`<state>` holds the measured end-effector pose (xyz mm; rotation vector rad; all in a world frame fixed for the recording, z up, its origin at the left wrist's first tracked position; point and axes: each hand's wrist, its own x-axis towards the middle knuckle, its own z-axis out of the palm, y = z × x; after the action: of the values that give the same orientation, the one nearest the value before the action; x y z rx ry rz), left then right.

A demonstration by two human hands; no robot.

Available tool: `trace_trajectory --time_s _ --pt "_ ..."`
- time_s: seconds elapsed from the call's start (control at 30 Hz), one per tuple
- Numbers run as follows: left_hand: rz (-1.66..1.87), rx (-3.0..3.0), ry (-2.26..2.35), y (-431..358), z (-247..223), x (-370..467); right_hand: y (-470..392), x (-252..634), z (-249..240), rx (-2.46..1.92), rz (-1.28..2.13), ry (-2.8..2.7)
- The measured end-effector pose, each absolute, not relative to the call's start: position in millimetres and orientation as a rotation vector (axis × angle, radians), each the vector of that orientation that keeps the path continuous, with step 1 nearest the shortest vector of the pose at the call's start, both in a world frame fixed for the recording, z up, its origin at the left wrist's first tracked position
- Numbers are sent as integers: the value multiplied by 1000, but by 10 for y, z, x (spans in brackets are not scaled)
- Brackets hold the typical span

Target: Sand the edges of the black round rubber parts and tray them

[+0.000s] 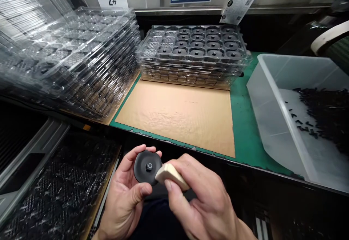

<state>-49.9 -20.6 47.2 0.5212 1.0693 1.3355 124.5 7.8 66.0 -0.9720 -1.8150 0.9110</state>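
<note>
Low in the head view, my left hand point(124, 192) holds a black rounded disc-like part point(141, 163) by its edge, with the dished face and small central post turned towards me. My right hand point(204, 196) pinches a cream-coloured block point(170, 174) between thumb and fingers. The block's tip meets the right edge of the black part. Both hands are in front of the table's front edge. Beyond them a sheet of brown cardboard point(180, 116) lies on the green table surface point(244, 123).
Stacked clear trays point(191, 65) with black parts stand behind the cardboard. A taller tray stack point(89, 62) is at the left. On the right sits a translucent bin point(278, 123) of small black pieces. More trays point(54, 192) lie lower left.
</note>
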Motion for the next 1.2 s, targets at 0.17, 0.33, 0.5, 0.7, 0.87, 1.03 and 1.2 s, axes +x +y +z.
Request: trace_trajectory --time_s 0.17,0.33,0.5,0.7,0.87,1.03,1.2 --pt "1348 513 1077 -211 450 -496 47 1234 638 -1026 881 -1781" --pt "1343 494 1067 -221 445 -501 63 1233 587 -993 1039 -1745" --pt "1344 490 1066 -210 437 -515 132 1275 519 -1115 802 -1703" --pt "1346 524 1063 -195 423 -511 82 1272 564 -1024 1198 -1647" --pt "1286 475 1043 -204 390 -533 105 1264 559 -1018 1100 -1722" --pt "1247 438 1019 -211 360 -561 139 1304 555 -1030 1053 -1709" --pt "1243 360 1026 -171 346 -556 171 1317 491 -1005 1159 -1747"
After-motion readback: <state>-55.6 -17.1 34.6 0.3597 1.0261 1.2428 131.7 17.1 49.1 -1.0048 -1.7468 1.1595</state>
